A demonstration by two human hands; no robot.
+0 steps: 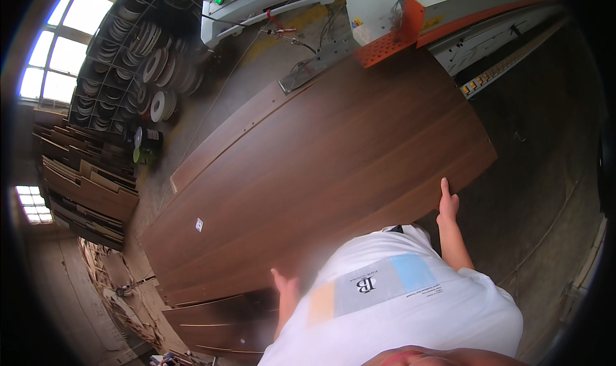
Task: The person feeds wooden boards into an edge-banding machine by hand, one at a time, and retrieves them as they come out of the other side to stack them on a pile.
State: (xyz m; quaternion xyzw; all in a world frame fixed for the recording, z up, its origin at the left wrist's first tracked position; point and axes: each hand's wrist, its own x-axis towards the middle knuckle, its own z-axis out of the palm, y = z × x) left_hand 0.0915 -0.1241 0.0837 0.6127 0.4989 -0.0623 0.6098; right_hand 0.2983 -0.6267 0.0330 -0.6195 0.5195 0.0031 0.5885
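A large brown wood-grain panel (pixel 308 173) stretches across the middle of the view, flat side up. My left hand (pixel 286 285) grips its near edge on the left, thumb lying on top and the other fingers hidden underneath. Farther right, my right hand (pixel 448 202) holds the same edge, with its thumb pointing forward. A small white label (pixel 199 225) is stuck on the panel's left part. The panel's far right end reaches up to an orange perforated guard (pixel 396 35) on a machine.
A narrow brown strip (pixel 221 149) runs along the panel's far edge. More dark panels (pixel 221 324) lie below its left end. Edging-band rolls (pixel 160 103) fill a rack at the far left, above stacked boards (pixel 86 183). A conveyor rail (pixel 487 77) extends at the far right.
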